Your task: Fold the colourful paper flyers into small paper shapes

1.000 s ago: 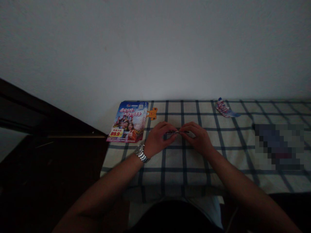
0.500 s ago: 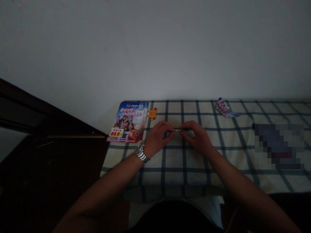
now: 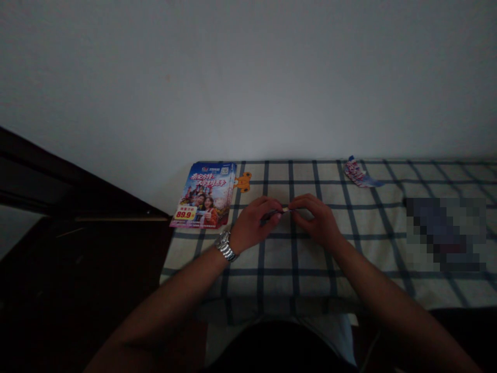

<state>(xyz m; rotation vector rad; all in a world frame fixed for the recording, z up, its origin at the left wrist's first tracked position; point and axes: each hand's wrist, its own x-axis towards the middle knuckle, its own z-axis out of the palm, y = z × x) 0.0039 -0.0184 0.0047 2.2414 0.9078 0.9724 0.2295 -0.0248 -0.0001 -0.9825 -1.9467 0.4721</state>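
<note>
Over the middle of the checked tablecloth, my left hand pinches a small folded piece of paper between thumb and fingers. My right hand grips the other end, its fingertips closed on it. Most of the paper is hidden by the fingers; a pale narrow bit shows between the hands. A stack of printed flyers lies left of my left hand, with an orange bear-shaped piece at its right edge. A metal-band watch circles my left wrist.
The checked tablecloth covers a table against a pale wall. A crumpled, torn printed paper lies toward the back right. At far right a dark object is blurred out by pixels. Dark floor shows at left.
The folded paper has tilted and its visible bit sits slightly further right, close to my right fingertips. Both hands have shifted only a little; the flyers and crumpled paper stay put.
</note>
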